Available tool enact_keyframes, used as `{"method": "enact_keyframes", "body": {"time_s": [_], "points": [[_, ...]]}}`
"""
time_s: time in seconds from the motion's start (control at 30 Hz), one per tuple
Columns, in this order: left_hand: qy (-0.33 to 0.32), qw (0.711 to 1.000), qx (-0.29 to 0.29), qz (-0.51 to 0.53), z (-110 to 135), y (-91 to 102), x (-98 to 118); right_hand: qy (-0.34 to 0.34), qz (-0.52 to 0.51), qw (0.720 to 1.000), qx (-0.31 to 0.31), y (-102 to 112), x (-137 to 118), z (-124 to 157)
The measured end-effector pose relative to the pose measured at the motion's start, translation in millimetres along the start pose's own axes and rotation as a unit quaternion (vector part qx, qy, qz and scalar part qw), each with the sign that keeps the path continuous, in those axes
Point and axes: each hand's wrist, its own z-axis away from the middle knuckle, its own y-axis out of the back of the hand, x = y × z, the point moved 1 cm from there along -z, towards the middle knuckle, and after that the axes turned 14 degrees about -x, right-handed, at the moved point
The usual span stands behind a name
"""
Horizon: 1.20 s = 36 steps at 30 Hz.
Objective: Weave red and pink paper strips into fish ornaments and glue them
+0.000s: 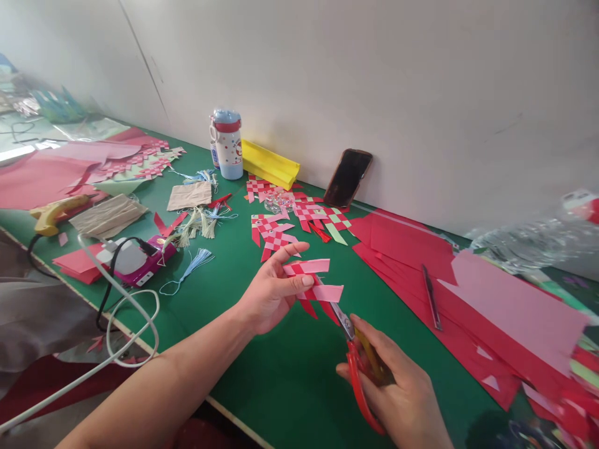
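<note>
My left hand point(271, 290) pinches a woven red-and-pink paper piece point(314, 284) above the green table point(262, 374), thumb and fingers closed on its left part. My right hand point(397, 393) grips red-handled scissors point(356, 358), whose blades point up-left and meet a strip at the piece's lower right edge. Several finished woven paper pieces point(274, 234) lie on the table just beyond my left hand.
Red and pink paper sheets point(468, 293) with a dark knife point(431, 296) lie to the right. A phone point(349, 178) leans on the wall by a yellow folded sheet point(270, 165) and a bottle point(228, 144). A glue gun point(56, 212), cords and tassels point(196, 224) lie left.
</note>
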Motion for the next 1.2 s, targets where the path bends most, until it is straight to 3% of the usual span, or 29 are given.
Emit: {"method": "enact_keyframes", "body": {"time_s": [0.63, 0.9, 1.07, 1.2], "points": [[-0.010, 1.000, 0.005, -0.019, -1, 0.5, -2, -0.009, -0.043, 0.999, -0.013, -1, 1, 1], [-0.016, 1.000, -0.008, -0.016, -1, 2.6, -3, -0.053, -0.078, 0.996, -0.007, -2, -4, 0], [-0.013, 1.000, -0.002, -0.018, -1, 2.2, -2, -0.104, -0.109, 0.988, 0.029, -8, -17, 2], [-0.018, 1.000, -0.003, -0.019, 0, 0.8, -2, -0.075, -0.081, 0.994, 0.021, -4, -16, 0]]}}
